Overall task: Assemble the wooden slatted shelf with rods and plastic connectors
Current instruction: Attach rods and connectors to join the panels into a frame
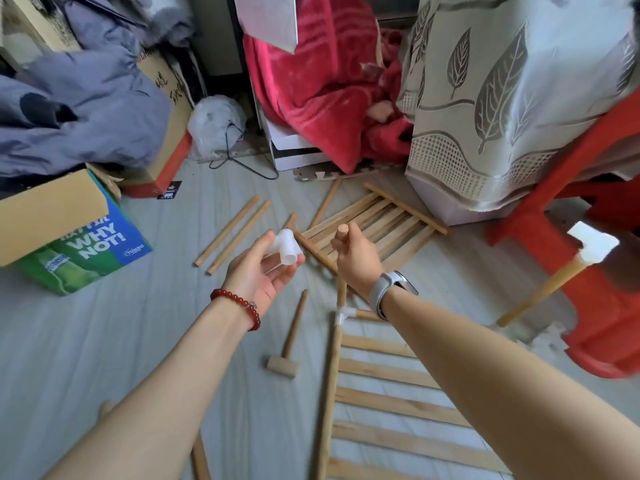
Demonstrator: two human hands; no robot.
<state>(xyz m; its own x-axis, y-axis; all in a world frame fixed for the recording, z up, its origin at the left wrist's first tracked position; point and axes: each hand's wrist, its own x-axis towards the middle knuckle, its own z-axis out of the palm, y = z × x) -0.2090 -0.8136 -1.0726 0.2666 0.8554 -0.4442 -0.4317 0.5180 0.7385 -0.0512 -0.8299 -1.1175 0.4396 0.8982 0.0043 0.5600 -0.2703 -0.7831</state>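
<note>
Your left hand (258,275) cradles a white plastic connector (285,247); your right hand (353,252) grips an upright wooden rod (342,289) beside the slatted panel (391,403).

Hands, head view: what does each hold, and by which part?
Left hand holds a white plastic connector by its body, in the fingers. Right hand grips an upright wooden rod just below its top end.

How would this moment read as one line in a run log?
left hand: holds white plastic connector | right hand: grips upright rod | mallet: on floor | connector not yet on rod
</note>
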